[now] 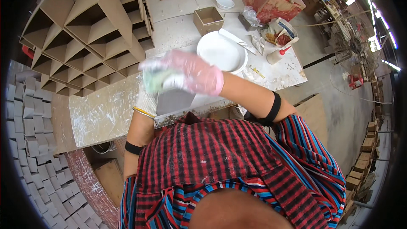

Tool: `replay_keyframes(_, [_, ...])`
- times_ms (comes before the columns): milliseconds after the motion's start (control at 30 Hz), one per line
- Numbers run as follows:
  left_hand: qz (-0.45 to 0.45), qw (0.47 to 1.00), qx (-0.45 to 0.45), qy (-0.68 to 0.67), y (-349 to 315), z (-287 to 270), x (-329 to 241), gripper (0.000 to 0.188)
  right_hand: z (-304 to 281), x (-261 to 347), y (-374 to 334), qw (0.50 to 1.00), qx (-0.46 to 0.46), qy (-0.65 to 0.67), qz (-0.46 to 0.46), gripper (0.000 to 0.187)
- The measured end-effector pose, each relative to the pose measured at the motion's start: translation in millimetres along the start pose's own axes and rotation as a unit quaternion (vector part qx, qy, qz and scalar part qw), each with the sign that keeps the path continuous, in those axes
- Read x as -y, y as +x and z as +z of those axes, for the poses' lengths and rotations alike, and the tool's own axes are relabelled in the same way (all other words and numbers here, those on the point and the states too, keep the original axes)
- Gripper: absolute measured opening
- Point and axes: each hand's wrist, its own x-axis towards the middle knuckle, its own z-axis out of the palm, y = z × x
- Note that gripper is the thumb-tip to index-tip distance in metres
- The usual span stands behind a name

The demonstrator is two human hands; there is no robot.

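My right hand [190, 71], in a pinkish see-through glove, reaches leftward over the work table and is smeared by motion. Under and beside its fingers is a pale green and white soft-looking shape [154, 78]; I cannot tell if it is a sponge, a cloth or part of a glove. Just below, my left hand [146, 99] wears a white knitted glove, its fingers mostly hidden behind the right hand. A flat grey panel [171, 102] lies beneath both hands near the table's front edge. Right of them stands a round white basin [220, 55] with a white scraper-like blade [235, 39] across its rim.
A large stack of brown board compartments [101, 12] rises at left. On the table [271, 78] stand an open square box [209, 20], a small white bowl [225, 3], a red-tipped squeeze bottle [277, 56] and a filled bag [280, 32]. A standing fan [354, 44] is beyond.
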Motion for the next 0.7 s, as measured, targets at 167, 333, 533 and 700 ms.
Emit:
replay_keyframes(167, [0.055, 0.995, 0.034, 0.075, 6, -5, 5, 0.042, 23, -17, 2, 0.999, 0.011, -0.049, 0.018, 0.038])
replay_keyframes(333, [-0.184, 0.953, -0.045, -0.236, 10, 7, 21, 0.042, -5, -67, 20, 0.991, -0.063, -0.078, 0.09, 0.045])
replay_keyframes(533, [-0.175, 0.954, -0.064, -0.234, 8, -20, 22, 0.043, 27, 6, 2, 0.991, 0.054, -0.122, 0.011, 0.039])
replay_keyframes(700, [-0.182, 0.961, -0.063, -0.198, 6, -9, 21, 0.044, 9, -33, 25, 0.992, -0.008, -0.101, 0.079, 0.049])
